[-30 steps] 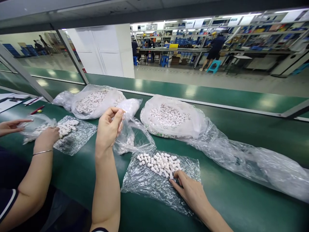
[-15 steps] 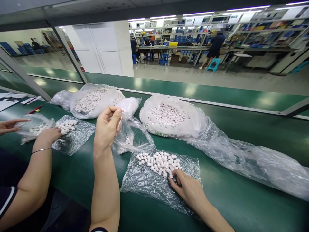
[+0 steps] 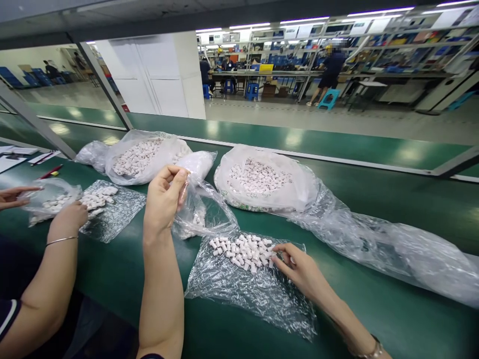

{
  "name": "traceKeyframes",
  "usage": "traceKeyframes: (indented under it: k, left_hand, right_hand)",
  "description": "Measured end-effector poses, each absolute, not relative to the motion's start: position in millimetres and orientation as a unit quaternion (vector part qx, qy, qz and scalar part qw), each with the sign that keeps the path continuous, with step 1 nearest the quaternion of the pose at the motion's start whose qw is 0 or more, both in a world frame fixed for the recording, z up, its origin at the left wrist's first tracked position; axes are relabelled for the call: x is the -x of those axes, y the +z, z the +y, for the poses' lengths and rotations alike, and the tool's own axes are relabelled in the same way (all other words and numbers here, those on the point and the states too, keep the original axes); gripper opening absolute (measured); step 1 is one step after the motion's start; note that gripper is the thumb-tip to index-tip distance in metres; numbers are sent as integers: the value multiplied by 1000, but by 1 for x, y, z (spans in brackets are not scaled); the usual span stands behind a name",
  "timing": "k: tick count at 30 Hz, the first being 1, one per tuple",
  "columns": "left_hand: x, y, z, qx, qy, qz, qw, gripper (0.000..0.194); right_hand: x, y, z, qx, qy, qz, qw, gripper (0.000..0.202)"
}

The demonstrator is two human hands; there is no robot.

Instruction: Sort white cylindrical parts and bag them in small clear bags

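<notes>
My left hand (image 3: 167, 192) pinches the upper edge of a clear plastic bag (image 3: 219, 209) and holds it up off the bench. Some white pieces sit low in that bag. My right hand (image 3: 299, 267) is at the right end of a pile of small white plastic fittings (image 3: 247, 251). Its thumb and index finger are a little apart at the outermost fittings; I cannot make out a firm grip on one. Under the pile lies a crinkled clear plastic sheet (image 3: 247, 299).
Behind stand two large open bags, one at the right (image 3: 299, 192) and one at the left (image 3: 170, 149), full of white fittings. Clear plastic (image 3: 396, 244) trails along the right. A co-worker's hands (image 3: 69, 217) handle a bag and fittings at left. Metal posts (image 3: 99, 77) frame the green bench (image 3: 374, 319).
My right hand has moved slightly up and right, from the front of the pile to its right end. My left hand keeps its hold on the bag. The view has shifted a little.
</notes>
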State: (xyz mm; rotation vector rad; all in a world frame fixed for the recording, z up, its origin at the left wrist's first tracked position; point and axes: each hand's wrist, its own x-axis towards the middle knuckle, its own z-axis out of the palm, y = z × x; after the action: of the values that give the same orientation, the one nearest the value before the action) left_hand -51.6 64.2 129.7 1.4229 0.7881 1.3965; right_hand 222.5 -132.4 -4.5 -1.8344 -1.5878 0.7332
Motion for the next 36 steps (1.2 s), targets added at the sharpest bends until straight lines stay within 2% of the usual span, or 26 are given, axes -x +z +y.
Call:
traceKeyframes:
  k: [3,6,9,12,15,18,21,24,27,29,31,34,36]
  left_hand:
    - [52,128,66,-581,574,325,477,16]
    - [53,127,66,-580,575,327,475,16]
    - [53,128,66,-581,574,329,474,17]
    - [53,129,65,-582,572,332,473,17]
    - [53,130,65,-582,571,336,471,16]
    - [52,130,65,-583,571,334,471,16]
    - [51,131,65,-579,574,330,476,16]
    - [51,131,65,-576,575,330,478,16]
    - [52,130,64,-577,574,329,479,16]
    - [53,129,64,-578,573,328,479,16]
    - [53,129,65,-579,574,328,476,16]
    - [53,129,65,-580,575,329,474,16]
    - [54,129,65,-579,576,330,474,16]
  right_hand:
    - [-222,-14,-122,680,192,-668,232,29]
    - [-220,-14,-118,678,226,-659,235,27]
    - [-221,-7,-119,664,368,-562,327,30]
    - [-227,1,-124,588,536,-413,444,40]
    - [-232,8,-130,534,582,-351,503,46]
    - [-233,8,-136,594,525,-419,442,41]
    - [-228,-4,-141,674,349,-557,337,32]
    - [-222,-22,-144,681,201,-660,248,35]
    - [-218,-31,-146,667,176,-688,227,31]
    - [-219,-28,-147,667,233,-656,266,29]
    - [-222,-20,-147,657,352,-577,333,29]
    - [-231,-8,-148,589,523,-418,453,42]
    - [-237,-3,-147,554,559,-356,503,49]
